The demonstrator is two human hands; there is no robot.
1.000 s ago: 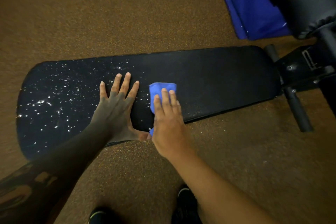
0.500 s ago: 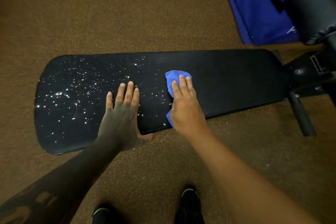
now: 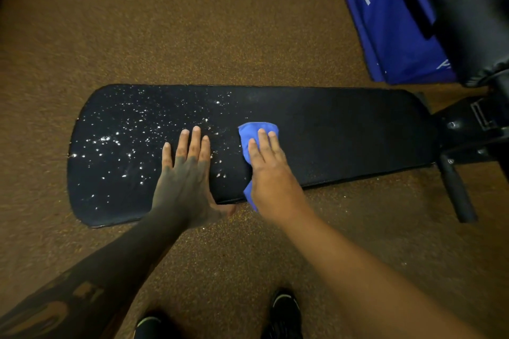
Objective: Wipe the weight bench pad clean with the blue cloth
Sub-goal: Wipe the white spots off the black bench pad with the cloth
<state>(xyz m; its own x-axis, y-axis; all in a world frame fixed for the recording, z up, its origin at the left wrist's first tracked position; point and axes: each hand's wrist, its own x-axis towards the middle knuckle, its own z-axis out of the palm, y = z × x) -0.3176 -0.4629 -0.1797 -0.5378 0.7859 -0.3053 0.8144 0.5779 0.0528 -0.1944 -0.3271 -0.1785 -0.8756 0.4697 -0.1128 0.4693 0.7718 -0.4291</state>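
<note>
A long black weight bench pad (image 3: 344,140) lies across the view. Its left half is speckled with white droplets, while its right half looks plain black. A folded blue cloth (image 3: 257,129) lies on the pad near the middle, under my right hand (image 3: 271,173), which presses flat on it with fingers together. The cloth's lower corner pokes out below my palm at the pad's near edge. My left hand (image 3: 187,173) rests flat on the pad just left of the cloth, fingers spread a little, holding nothing.
The bench frame and a black handle bar (image 3: 457,190) sit at the right end of the pad. A blue bag with white lettering (image 3: 391,25) lies on the brown speckled floor at the top right. My shoes (image 3: 283,311) stand near the bottom edge.
My right hand has slid the cloth away from me and to the right across the pad. My left hand has stayed flat on the pad beside it. The view has shifted left.
</note>
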